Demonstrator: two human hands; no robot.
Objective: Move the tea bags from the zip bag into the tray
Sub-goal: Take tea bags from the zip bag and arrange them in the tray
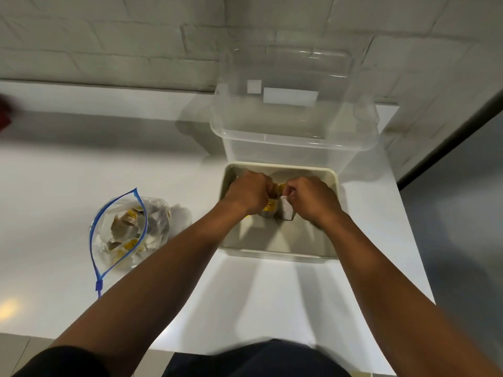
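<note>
Grip: both hands work low inside the tray (333,175). The left hand (246,193) has its fingers curled round a small bunch of tea bags (268,210), yellow tags showing between the knuckles. The right hand (313,198) pinches the top of one pale sachet (285,212) between thumb and fingertips; the two hands nearly meet over the bunch.

Item, tea bags: paper sachets with strings and yellow tags. Judged very light, soft and limp, easily crushed or torn if squeezed hard; strings are likely to tangle one bag with its neighbour. Best taken by the sachet's top edge or by the tag, a light pinch being enough (a fistful holds several at once but makes them harder to lay down neatly).

Item, tray: cream, shallow, rectangular, standing on the white counter (81,186) straight ahead of the person. Apart from what the hands hold, its near floor shows bare.

Item, zip bag (128,229): clear plastic with a blue zip track, lying on the counter to the left, well apart from the tray, mouth gaping open. More tea bags remain inside, so the transfer is judged only part done. The film is thin and floppy and will likely slide or collapse unless steadied while reaching in.

Item, clear plastic box (294,112): stands just behind the tray, against the white brick wall (109,36).

Item, red object (4,112): blurred, at the far left edge; not identifiable.
</note>
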